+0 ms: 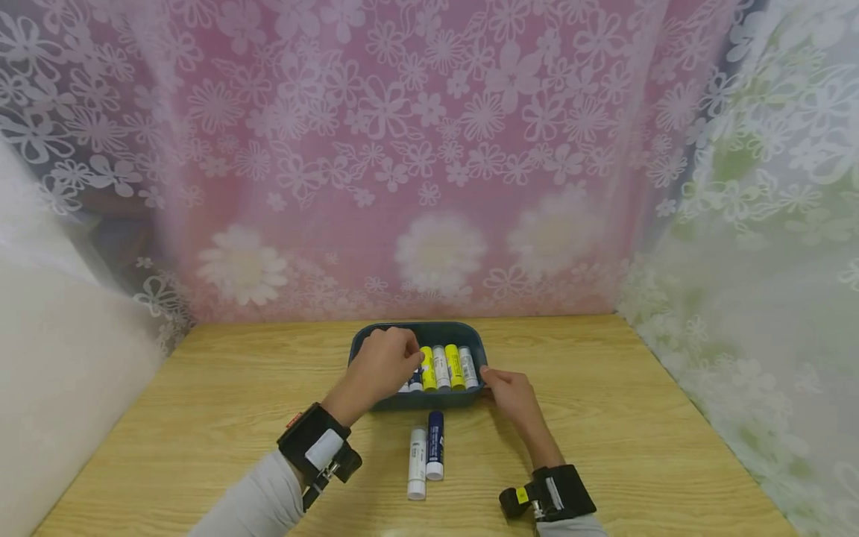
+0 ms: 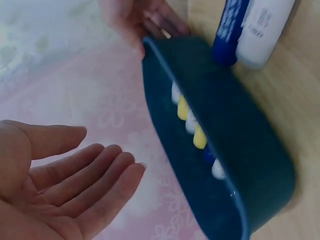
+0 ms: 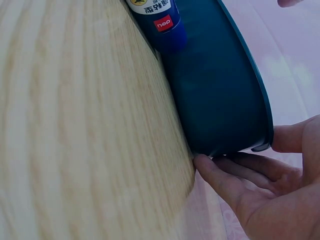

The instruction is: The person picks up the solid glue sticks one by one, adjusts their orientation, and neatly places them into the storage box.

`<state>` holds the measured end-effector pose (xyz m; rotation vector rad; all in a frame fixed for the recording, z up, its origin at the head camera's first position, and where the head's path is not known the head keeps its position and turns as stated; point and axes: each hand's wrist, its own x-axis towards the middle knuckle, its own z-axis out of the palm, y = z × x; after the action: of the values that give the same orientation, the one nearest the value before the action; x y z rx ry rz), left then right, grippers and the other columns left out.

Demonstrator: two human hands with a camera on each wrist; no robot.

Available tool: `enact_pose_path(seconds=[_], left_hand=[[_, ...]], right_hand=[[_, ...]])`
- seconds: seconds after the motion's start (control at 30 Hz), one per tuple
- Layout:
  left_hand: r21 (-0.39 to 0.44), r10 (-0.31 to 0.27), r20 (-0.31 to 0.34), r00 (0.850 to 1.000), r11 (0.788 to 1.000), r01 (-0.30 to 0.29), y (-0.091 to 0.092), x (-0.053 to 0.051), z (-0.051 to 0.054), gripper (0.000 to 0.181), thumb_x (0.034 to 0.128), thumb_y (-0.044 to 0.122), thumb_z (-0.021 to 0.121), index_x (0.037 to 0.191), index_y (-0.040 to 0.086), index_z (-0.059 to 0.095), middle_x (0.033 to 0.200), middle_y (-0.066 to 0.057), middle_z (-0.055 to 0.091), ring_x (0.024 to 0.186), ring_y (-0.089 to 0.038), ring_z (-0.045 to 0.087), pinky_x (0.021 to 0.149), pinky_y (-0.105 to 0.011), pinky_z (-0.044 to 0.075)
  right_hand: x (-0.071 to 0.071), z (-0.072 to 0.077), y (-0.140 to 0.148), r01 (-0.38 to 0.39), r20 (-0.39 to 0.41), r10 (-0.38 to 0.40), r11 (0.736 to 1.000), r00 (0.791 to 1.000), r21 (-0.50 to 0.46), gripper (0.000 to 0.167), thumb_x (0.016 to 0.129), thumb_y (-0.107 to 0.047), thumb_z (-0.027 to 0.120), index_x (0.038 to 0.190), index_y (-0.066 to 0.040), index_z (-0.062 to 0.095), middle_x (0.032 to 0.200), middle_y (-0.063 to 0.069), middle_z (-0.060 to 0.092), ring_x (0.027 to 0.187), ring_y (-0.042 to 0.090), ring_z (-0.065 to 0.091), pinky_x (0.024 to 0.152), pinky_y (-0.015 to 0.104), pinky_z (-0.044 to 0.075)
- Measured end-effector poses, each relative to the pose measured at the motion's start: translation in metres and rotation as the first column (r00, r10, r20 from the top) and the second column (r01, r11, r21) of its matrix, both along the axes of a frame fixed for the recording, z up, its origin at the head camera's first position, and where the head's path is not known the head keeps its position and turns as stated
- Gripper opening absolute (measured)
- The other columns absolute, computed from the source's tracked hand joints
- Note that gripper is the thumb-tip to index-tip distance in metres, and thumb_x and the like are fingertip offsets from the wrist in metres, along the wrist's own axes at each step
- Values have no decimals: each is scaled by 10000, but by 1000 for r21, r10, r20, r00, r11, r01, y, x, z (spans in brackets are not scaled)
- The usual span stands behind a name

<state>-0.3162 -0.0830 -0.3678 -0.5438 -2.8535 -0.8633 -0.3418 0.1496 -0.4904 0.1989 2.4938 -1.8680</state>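
A dark teal plastic basket [image 1: 429, 401] stands on the table, with a row of white, yellow and blue glue sticks [image 1: 455, 368] lying inside. My left hand [image 1: 382, 365] hovers over the basket's left part, hiding some of it. In the left wrist view its fingers [image 2: 107, 200] are loosely bent and hold nothing. My right hand [image 1: 513, 395] grips the basket's right end, thumb at the rim and fingers against the lower side in the right wrist view. In front of the basket, a white glue stick [image 1: 417, 466] and a blue glue stick [image 1: 435, 447] lie side by side.
The wooden table [image 1: 268, 388] reaches back to a pink flowered curtain [image 1: 429, 149]. More patterned sheeting [image 1: 758, 298] hangs along the right, and a pale sheet [image 1: 60, 313] along the left.
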Motion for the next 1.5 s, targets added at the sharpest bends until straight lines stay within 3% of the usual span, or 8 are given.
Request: enact_pose_path(seconds=[0.23,0.47,0.6,0.8,0.97,1.2,1.33,1.5], left_hand=[[17,3,-7,1000,1000,-2,3,12,-17,83,948,129,703,914,58,729,754,-8,680,554,-90,539,494,-219,454],[-15,-10,84,996,1000,11,4,22,-35,107,918,157,743,885,55,744,708,17,635,559,-98,507,486,-208,394],[-58,-25,143,989,998,33,6,30,-44,173,892,176,777,771,64,722,637,30,564,540,-98,461,473,-214,335],[-103,-13,224,975,994,37,7,40,-53,238,851,182,819,745,29,671,603,24,436,520,-114,421,463,-236,288],[-144,9,244,970,989,27,6,41,-57,319,831,206,840,691,52,599,620,12,418,548,-133,423,483,-253,288],[-178,34,314,949,984,23,7,40,-65,325,804,247,869,829,-13,675,715,-40,518,635,-179,490,523,-282,340],[-172,33,336,941,985,27,7,42,-69,339,787,250,884,758,11,646,681,-32,478,624,-175,473,521,-276,321],[-160,29,328,944,987,25,6,43,-74,335,780,219,887,683,35,625,609,-7,433,563,-151,440,494,-260,296]], right_hand=[[1,1,0,3,-9,-3,1000,1000,2,462,1061,-265,534,1324,107,607,1351,300,611,1176,378,672,944,434,592],[2,1,0,6,-6,-6,1000,1000,-5,465,1060,-269,540,1325,108,606,1351,304,608,1177,385,671,935,427,597],[1,0,1,6,-5,-6,1000,1000,8,470,1060,-278,538,1330,102,606,1357,297,609,1184,383,668,934,426,597],[0,-2,1,5,2,-5,1000,1000,10,469,1057,-279,543,1333,95,607,1364,287,608,1196,382,663,944,425,593],[-1,-3,1,5,-1,-5,1000,1000,19,476,1056,-293,545,1335,88,609,1356,281,617,1187,378,669,941,425,594],[0,-3,0,-2,-7,2,1000,1000,21,480,1059,-294,539,1340,90,604,1358,282,615,1192,379,666,953,432,588],[0,-2,0,-7,-10,7,1000,1000,13,479,1061,-290,534,1342,92,600,1360,284,613,1199,383,661,961,435,584],[1,-1,0,-11,-3,11,1000,1000,3,484,1065,-286,527,1353,99,587,1366,290,606,1210,389,654,964,439,581]])
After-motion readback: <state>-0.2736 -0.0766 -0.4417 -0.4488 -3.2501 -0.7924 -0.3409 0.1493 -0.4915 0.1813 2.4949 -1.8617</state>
